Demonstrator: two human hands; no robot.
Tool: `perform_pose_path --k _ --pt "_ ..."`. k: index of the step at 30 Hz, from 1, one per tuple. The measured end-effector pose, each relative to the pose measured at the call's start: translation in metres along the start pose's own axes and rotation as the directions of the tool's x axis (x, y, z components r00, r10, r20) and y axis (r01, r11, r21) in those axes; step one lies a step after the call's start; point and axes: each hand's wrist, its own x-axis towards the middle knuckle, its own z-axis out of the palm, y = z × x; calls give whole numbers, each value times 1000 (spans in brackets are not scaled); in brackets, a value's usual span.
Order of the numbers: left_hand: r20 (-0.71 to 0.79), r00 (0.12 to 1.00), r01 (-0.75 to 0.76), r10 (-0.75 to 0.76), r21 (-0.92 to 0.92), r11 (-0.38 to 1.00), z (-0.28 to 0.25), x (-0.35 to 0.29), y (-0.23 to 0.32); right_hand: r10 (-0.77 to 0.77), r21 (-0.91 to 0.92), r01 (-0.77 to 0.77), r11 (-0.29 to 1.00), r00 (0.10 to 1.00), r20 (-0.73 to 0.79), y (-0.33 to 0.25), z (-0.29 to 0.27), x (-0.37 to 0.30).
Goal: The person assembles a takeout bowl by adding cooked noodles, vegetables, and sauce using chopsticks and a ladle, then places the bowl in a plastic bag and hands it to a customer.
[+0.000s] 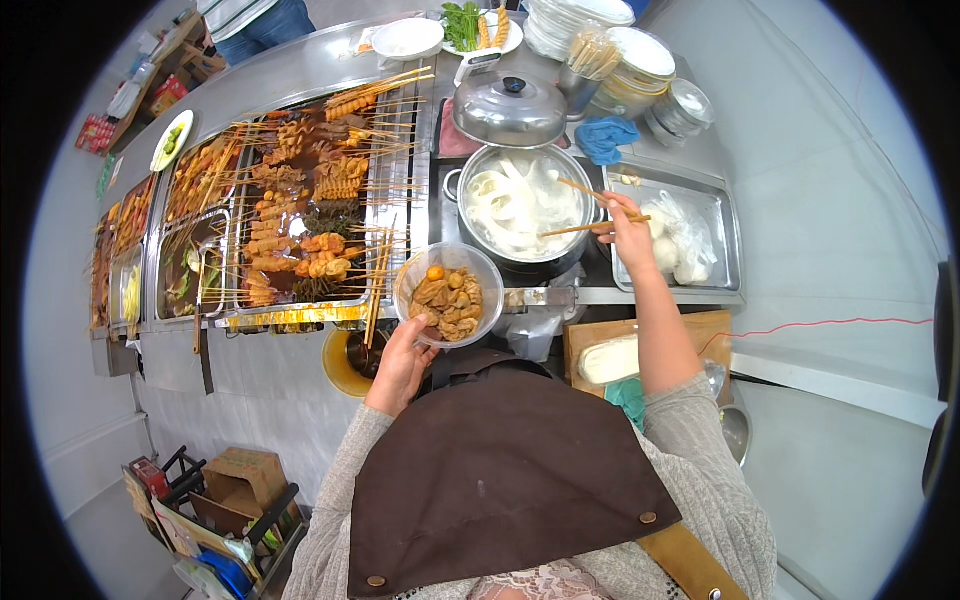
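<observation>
My left hand (402, 364) is closed on the rim and side of a clear plastic bowl (488, 277). Brown, sauce-coloured food pieces (450, 308) and a small orange ball lie in it. My right hand (629, 238) grips a pair of wooden chopsticks (580, 229), parted and pointing left over the pot's right side. Wide white noodle-like strips (505, 203) sit in pale, steaming liquid inside the metal pot (463, 222). The bowl is just in front of the pot, apart from the chopsticks. A domed metal lid (508, 112) with a black knob stands behind the pot.
Left of the pot, metal trays hold many skewers (325, 180) in dark sauce, their sticks jutting out. A steel tray (722, 262) with bagged white balls (683, 240) lies right. Behind are stacked plates (640, 55), a blue cloth (606, 138) and a skewer holder (578, 90).
</observation>
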Motion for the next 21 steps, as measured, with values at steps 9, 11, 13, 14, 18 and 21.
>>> perform_pose_path --k 9,11,13,14,18,21 --pt "-15 1000 -6 6 -10 1000 -1 0 -3 92 145 -101 984 993 69 10 56 9" --pt "-17 1000 -9 9 -12 1000 -2 0 -4 80 176 -89 980 995 58 7 57 8" --pt "-29 1000 -9 9 -9 1000 -2 0 -4 84 160 -92 983 995 52 5 57 7" --pt "-16 1000 -15 15 -13 1000 -3 0 -5 69 151 -77 985 996 59 3 55 5" --pt "-19 1000 -20 19 -15 1000 -3 0 -5 18 79 -21 997 999 34 -4 46 -8" --pt "-8 1000 -22 22 -10 1000 -3 1 -4 -31 50 31 998 999 8 -10 40 -21"
